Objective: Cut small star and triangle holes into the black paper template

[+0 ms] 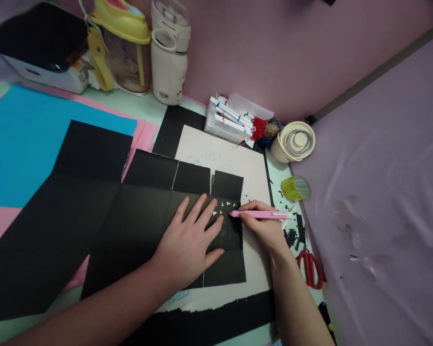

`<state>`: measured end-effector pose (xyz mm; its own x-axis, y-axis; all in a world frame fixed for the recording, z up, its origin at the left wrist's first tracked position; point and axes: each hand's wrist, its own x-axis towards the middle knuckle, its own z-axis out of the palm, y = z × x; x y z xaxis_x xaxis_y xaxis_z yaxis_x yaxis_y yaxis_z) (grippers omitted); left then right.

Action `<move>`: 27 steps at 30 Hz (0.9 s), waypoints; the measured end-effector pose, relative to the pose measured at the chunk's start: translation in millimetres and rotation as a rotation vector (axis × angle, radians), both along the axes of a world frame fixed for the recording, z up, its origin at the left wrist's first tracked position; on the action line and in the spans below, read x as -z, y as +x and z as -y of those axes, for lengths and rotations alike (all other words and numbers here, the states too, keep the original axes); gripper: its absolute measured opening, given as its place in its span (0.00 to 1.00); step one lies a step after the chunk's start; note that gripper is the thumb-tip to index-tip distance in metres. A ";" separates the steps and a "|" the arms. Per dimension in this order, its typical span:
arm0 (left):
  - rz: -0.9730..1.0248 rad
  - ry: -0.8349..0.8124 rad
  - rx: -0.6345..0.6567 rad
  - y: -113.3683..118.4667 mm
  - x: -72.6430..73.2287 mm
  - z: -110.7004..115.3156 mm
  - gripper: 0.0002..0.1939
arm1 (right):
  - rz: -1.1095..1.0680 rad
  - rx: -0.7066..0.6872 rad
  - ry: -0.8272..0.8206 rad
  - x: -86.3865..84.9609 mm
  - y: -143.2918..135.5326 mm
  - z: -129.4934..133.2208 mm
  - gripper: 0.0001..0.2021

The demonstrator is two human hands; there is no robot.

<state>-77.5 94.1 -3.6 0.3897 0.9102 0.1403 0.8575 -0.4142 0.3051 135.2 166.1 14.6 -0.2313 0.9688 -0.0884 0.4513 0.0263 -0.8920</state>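
Note:
A large black card [144,211] with cut flaps lies on a white board [254,262]. My left hand [189,235] is spread flat on the card, fingers apart, holding nothing. Just right of its fingertips, small white triangular shapes [228,203] show in the card. My right hand [265,226] grips a pink pen-shaped tool [261,215], which lies nearly level and points left. The dark tip of the tool is at the card's surface, beside the triangles. Faint sketched marks show below them.
Blue paper [18,144] and pink paper lie at left. Bottles [169,72], a box of white markers [231,117], yarn and a cream container [294,142] stand along the back. Red-handled scissors [310,269], black scraps and a green tape roll [295,188] are at right.

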 end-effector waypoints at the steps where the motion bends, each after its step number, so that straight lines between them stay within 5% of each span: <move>1: 0.003 0.002 0.001 0.4 -0.2 -0.3 0.29 | -0.004 -0.003 -0.010 0.1 0.2 0.1 0.03; 27: 0.008 0.033 -0.010 1.6 0.3 0.5 0.29 | 0.006 0.036 -0.063 -5.2 -11.7 0.6 0.04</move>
<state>-75.9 93.6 -3.9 0.3796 0.9087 0.1738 0.8590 -0.4159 0.2986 123.5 165.5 19.8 -0.1956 0.9690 -0.1508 0.4565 -0.0462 -0.8885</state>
